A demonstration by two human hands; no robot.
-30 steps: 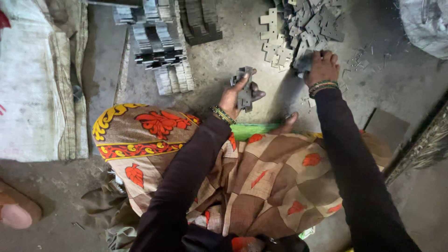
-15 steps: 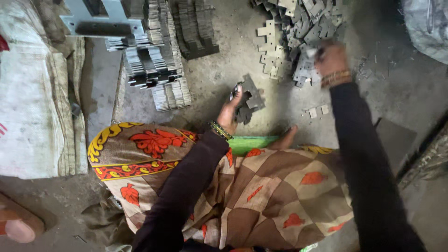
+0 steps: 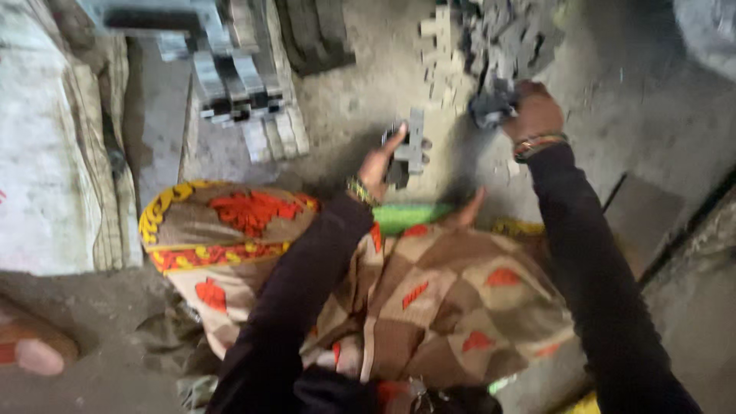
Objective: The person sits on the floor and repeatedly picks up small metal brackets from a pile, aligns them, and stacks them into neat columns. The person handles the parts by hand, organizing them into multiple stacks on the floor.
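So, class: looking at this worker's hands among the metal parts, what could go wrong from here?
1. The bare left hand grips a small stack of grey metal pieces; edges may cut skin.
2. The right hand reaches into the loose pile; pieces could slide onto fingers.

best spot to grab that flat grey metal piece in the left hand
Probably by the long flat faces of the grey metal piece, thumb on one side and fingers behind, coming from below as the left hand does now. The piece stands upright and thin, with notched edges that look awkward to pinch. The picture is blurred, so finer shape cannot be told.
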